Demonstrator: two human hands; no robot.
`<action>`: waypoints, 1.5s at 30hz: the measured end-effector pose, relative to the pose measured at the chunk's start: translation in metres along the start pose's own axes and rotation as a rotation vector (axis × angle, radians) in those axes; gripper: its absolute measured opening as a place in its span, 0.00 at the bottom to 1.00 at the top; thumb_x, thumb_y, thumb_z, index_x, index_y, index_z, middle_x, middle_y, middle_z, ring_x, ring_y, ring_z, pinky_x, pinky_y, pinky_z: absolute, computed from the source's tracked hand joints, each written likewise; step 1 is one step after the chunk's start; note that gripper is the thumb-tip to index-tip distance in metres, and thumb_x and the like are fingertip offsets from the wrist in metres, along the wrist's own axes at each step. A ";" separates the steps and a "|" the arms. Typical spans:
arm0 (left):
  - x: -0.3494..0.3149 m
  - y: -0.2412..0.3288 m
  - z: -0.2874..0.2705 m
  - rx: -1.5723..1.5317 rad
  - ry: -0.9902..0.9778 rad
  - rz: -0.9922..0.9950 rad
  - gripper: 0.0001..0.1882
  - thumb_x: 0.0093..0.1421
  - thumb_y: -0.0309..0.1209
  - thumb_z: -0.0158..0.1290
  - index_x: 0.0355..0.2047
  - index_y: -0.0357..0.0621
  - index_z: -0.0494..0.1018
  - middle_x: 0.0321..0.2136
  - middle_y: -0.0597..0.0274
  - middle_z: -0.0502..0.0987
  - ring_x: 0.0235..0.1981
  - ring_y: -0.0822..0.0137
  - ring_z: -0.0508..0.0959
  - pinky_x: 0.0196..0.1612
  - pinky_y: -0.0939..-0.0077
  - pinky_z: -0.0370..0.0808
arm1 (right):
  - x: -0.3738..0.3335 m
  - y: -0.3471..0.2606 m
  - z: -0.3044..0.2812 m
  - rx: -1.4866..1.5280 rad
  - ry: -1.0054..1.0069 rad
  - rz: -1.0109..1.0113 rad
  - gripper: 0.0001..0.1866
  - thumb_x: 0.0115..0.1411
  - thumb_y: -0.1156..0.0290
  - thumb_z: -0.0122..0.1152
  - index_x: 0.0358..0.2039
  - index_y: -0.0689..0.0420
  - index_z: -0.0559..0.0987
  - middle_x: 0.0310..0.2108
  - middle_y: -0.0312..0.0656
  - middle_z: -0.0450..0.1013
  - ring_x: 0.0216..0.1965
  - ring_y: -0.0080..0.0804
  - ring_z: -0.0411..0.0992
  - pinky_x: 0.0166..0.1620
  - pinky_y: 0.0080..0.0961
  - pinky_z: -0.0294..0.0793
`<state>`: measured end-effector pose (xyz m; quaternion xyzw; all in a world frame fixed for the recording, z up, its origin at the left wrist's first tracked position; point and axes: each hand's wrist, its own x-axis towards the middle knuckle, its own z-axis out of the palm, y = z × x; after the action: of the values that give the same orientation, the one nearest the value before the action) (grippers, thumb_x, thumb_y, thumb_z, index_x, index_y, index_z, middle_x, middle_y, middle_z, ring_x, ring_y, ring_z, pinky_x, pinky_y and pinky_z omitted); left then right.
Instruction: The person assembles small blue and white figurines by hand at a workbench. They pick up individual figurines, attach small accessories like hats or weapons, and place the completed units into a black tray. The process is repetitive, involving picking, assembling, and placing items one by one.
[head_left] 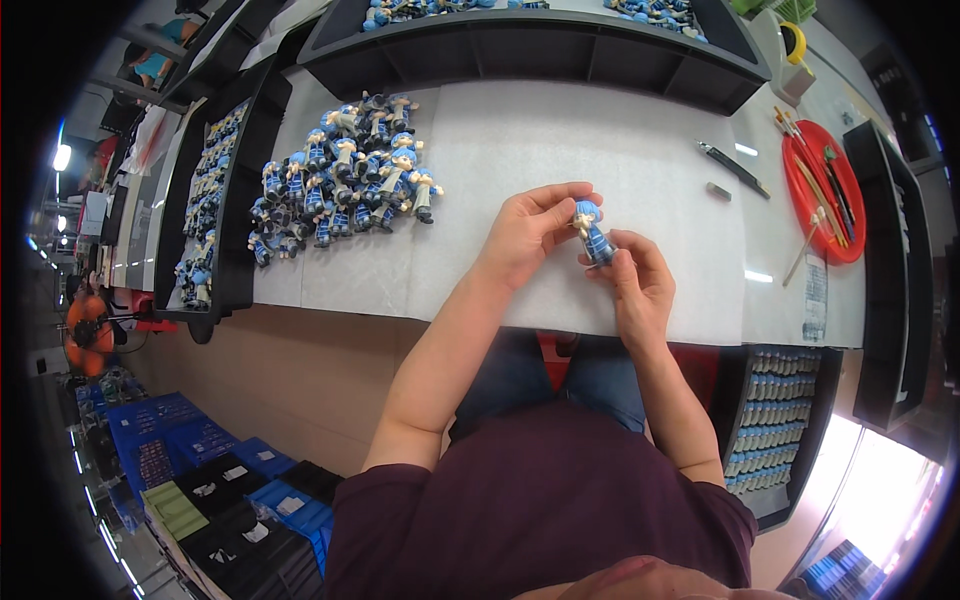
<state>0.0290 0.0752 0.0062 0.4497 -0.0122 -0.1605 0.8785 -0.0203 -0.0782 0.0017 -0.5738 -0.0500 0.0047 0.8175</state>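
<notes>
A small painted figurine (pixel 594 236) with light blue hair and a blue outfit is held between my two hands above the white tabletop. My left hand (pixel 535 230) pinches it near the head with thumb and fingers. Lower down, the thumb and fingers of my right hand (pixel 638 284) grip its base. To the left of my hands lies a heap of similar figurines (pixel 345 175), piled on the table in blue, white and black.
Black trays of figurines stand at the left (pixel 242 200), the far side (pixel 540 62) and the lower right (pixel 735 440). Right of my hands lie a black pen-like tool (pixel 735 168), a small grey block (pixel 718 191) and a red dish (pixel 852 240) with brushes.
</notes>
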 end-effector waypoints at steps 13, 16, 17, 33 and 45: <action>-0.001 0.004 0.007 0.135 0.060 -0.090 0.15 0.59 0.30 0.46 0.45 0.35 0.68 0.39 0.51 0.74 0.41 0.64 0.74 0.44 0.70 0.72 | 0.000 0.008 -0.003 -0.105 0.033 -0.155 0.20 0.49 0.81 0.61 0.44 0.63 0.68 0.43 0.40 0.64 0.43 0.26 0.65 0.39 0.21 0.70; -0.001 0.002 0.007 0.177 0.005 -0.049 0.16 0.59 0.29 0.47 0.46 0.36 0.68 0.40 0.51 0.73 0.42 0.63 0.74 0.46 0.68 0.71 | 0.000 0.010 -0.003 -0.156 0.062 -0.223 0.26 0.44 0.84 0.63 0.45 0.61 0.67 0.45 0.38 0.59 0.45 0.25 0.61 0.41 0.21 0.68; -0.002 0.002 0.007 0.166 -0.010 -0.040 0.16 0.58 0.28 0.47 0.46 0.36 0.68 0.40 0.51 0.73 0.43 0.63 0.74 0.46 0.68 0.71 | 0.000 0.010 -0.002 -0.173 0.073 -0.236 0.27 0.43 0.85 0.63 0.46 0.61 0.66 0.45 0.38 0.59 0.44 0.25 0.61 0.41 0.21 0.68; 0.000 0.003 0.003 -0.004 0.046 0.039 0.16 0.57 0.27 0.48 0.46 0.38 0.67 0.37 0.55 0.74 0.40 0.68 0.74 0.44 0.74 0.71 | -0.001 0.007 0.001 -0.218 0.071 -0.219 0.29 0.43 0.88 0.54 0.49 0.61 0.63 0.47 0.40 0.58 0.44 0.26 0.62 0.41 0.21 0.68; -0.037 0.145 -0.060 1.344 0.878 0.752 0.14 0.51 0.35 0.56 0.35 0.40 0.76 0.24 0.57 0.75 0.25 0.70 0.74 0.28 0.78 0.70 | -0.004 0.008 0.001 -0.175 0.050 -0.184 0.24 0.48 0.86 0.51 0.49 0.64 0.63 0.46 0.42 0.61 0.45 0.27 0.62 0.42 0.21 0.67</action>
<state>0.0431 0.2126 0.0904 0.8580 0.0873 0.3670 0.3486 -0.0238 -0.0749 -0.0063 -0.6357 -0.0821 -0.0890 0.7624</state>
